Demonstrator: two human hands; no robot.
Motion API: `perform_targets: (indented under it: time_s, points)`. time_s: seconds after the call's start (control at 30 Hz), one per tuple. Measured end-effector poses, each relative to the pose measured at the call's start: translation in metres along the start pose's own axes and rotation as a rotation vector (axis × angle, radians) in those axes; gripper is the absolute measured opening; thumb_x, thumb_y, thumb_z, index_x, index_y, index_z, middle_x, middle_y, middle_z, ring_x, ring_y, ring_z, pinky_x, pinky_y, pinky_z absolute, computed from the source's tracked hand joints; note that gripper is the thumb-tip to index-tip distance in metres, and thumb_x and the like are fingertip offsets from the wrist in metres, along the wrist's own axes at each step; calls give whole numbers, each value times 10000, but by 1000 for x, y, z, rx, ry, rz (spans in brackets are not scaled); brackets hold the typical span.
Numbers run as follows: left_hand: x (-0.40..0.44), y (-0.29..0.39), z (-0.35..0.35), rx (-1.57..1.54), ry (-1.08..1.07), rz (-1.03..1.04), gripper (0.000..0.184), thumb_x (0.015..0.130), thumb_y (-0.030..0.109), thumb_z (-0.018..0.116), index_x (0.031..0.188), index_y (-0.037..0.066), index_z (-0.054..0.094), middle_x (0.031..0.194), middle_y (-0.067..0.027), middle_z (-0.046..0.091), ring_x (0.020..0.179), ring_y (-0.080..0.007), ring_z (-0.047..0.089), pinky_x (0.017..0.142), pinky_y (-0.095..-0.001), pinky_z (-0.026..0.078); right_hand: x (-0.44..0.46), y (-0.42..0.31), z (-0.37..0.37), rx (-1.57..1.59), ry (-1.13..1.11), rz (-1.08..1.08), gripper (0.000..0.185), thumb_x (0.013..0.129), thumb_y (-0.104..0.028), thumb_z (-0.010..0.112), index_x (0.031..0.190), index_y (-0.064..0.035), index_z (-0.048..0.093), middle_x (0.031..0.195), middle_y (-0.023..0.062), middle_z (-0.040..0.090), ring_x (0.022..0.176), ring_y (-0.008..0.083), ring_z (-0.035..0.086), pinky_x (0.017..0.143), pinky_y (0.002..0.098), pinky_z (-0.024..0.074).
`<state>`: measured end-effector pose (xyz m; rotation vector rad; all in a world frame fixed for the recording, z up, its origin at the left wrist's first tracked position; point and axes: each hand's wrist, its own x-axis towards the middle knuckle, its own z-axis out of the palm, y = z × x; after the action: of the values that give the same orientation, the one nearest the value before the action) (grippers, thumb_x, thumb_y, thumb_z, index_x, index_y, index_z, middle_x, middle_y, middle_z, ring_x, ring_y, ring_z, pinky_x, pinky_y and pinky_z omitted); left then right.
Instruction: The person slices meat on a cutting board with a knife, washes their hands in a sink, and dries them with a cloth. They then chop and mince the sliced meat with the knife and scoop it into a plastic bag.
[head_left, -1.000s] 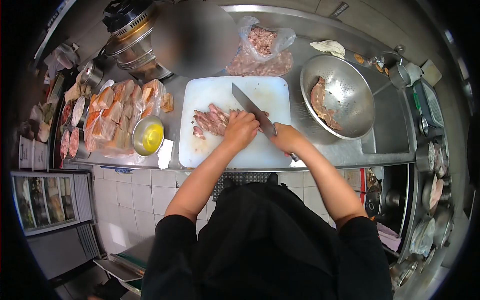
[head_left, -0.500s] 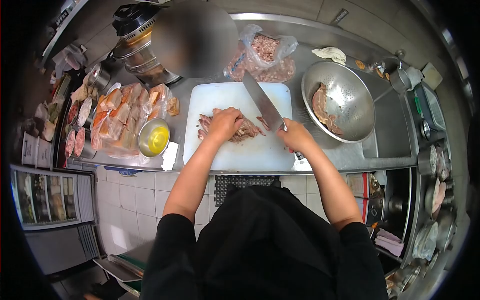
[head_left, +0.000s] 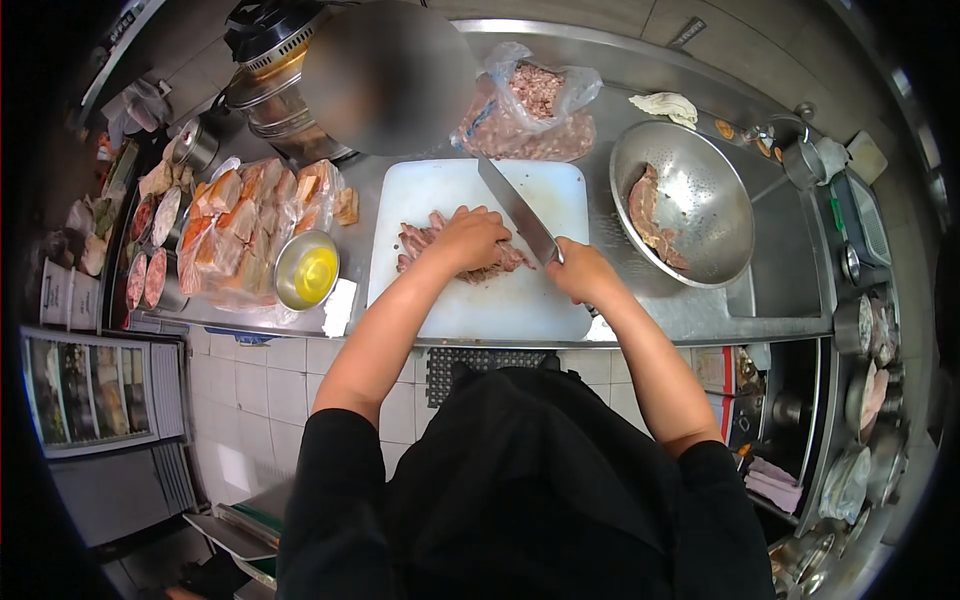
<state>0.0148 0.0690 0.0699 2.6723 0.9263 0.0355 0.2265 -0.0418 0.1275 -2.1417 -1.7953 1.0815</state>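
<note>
A large kitchen knife [head_left: 518,212] is in my right hand [head_left: 583,271], fingers wrapped round its handle. Its broad blade slants up and left over the white cutting board [head_left: 535,308]. My left hand [head_left: 473,238] lies over a pile of sliced meat [head_left: 492,268] on the board, with its fingers bent and closed on the meat. Part of the pile is hidden under that hand. The blade is just right of my left fingertips; whether it touches the meat I cannot tell.
Right of the board, a metal colander [head_left: 705,180] holds a piece of meat [head_left: 645,205]. Behind it lies a plastic bag of chopped meat [head_left: 540,92]. At left are bagged meat blocks [head_left: 245,225] and a bowl of yellow liquid [head_left: 313,275]. A sink [head_left: 790,250] is at far right.
My left hand has shifted right across the meat. The knife has moved slightly left, closer to my left fingers, and a small loose piece beside the pile is no longer seen apart.
</note>
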Motion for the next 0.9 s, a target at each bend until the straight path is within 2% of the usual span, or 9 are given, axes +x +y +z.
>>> perform_targets:
  time_s: [0.07, 0.13, 0.37, 0.47, 0.53, 0.63, 0.73, 0.9]
  points:
    - [5, -2, -2, 39, -55, -3, 412, 793, 163, 725, 1204, 139, 742, 1212, -47, 670, 1168, -266, 589, 1003, -440, 433, 0, 1, 0, -23, -9, 15, 288, 931, -232, 561, 1140, -46, 629, 762, 171, 727, 596, 286, 709, 673, 432, 576]
    - [9, -2, -3, 46, -88, -9, 316, 789, 206, 740, 1102, 170, 752, 1119, -28, 670, 1184, -246, 584, 996, -454, 439, 0, 1, 1, -17, -18, 33, 286, 931, -232, 564, 1137, -44, 630, 766, 173, 728, 593, 284, 708, 668, 429, 575]
    - [17, 0, -3, 95, -143, 56, 271, 797, 191, 733, 1063, 146, 726, 1140, -35, 648, 1184, -250, 579, 990, -464, 444, 0, 12, 4, 87, -27, 44, 308, 929, -226, 576, 1159, -27, 628, 769, 167, 724, 577, 276, 702, 638, 414, 570]
    - [18, 2, 0, 66, -64, 69, 309, 792, 166, 741, 1093, 115, 693, 1134, -51, 626, 1176, -261, 576, 982, -471, 448, 5, 25, 8, 171, 1, 75, 339, 930, -232, 578, 1183, -11, 625, 766, 170, 720, 564, 274, 697, 620, 410, 566]
    - [18, 0, 7, 46, 208, 157, 315, 762, 105, 752, 1061, 85, 652, 1049, -81, 607, 1083, -292, 593, 907, -434, 470, 1, 25, 4, 181, 7, 84, 343, 936, -231, 575, 1189, -5, 624, 774, 174, 721, 559, 273, 695, 614, 410, 565]
    - [13, 0, 18, -7, 325, 154, 312, 763, 45, 743, 1048, 64, 616, 1026, -102, 595, 1039, -328, 596, 883, -447, 490, -6, 22, -2, 190, 15, 87, 341, 946, -228, 567, 1194, -1, 622, 783, 180, 722, 546, 271, 691, 608, 413, 564]
    - [4, 1, 24, -78, 286, 76, 255, 800, 19, 698, 1034, 62, 604, 1097, -117, 596, 1078, -336, 598, 910, -446, 510, -13, 17, -4, 180, 28, 75, 312, 954, -224, 562, 1169, -6, 623, 770, 179, 718, 537, 270, 688, 608, 415, 564]
    - [-10, 2, 28, -174, 353, 69, 216, 816, 23, 684, 1018, 45, 612, 1062, -123, 610, 1060, -350, 605, 898, -459, 515, -17, 7, -6, 94, 6, 25, 253, 955, -229, 563, 1081, -17, 620, 727, 168, 707, 537, 273, 687, 616, 416, 566]
